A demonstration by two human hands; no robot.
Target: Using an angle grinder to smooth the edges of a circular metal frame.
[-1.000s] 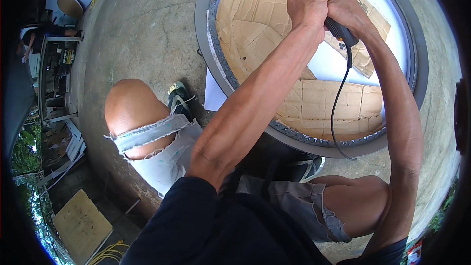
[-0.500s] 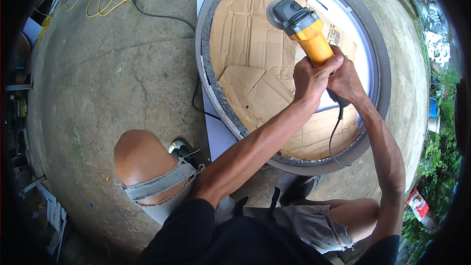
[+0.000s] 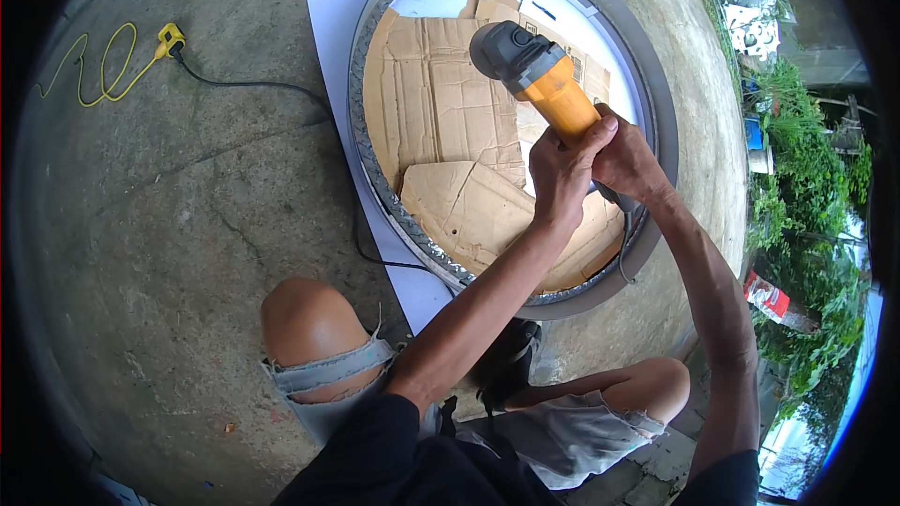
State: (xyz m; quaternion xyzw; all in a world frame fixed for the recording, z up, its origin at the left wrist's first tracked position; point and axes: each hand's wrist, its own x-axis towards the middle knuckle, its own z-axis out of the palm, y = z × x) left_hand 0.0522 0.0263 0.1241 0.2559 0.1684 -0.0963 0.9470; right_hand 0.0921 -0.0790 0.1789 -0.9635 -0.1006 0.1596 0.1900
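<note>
A yellow and black angle grinder is held in both my hands, its disc end tilted up and to the left. My left hand wraps round the yellow body from the left. Against it, my right hand closes round the rear of the grinder, so part of the handle is hidden. Below the tool lies a large round grey ring with a rough, dark inner band. Pieces of brown cardboard cover much of the ring's inside, over a white surface.
A white sheet sticks out under the ring on the left. On the concrete floor, a yellow extension cord socket joins a black cable running toward the ring. Plants and a red and white packet are at the right.
The whole view has shifted, with the ring and cord socket now further left. Both hands keep their hold on the grinder, which sits slightly lower and further left in the picture.
</note>
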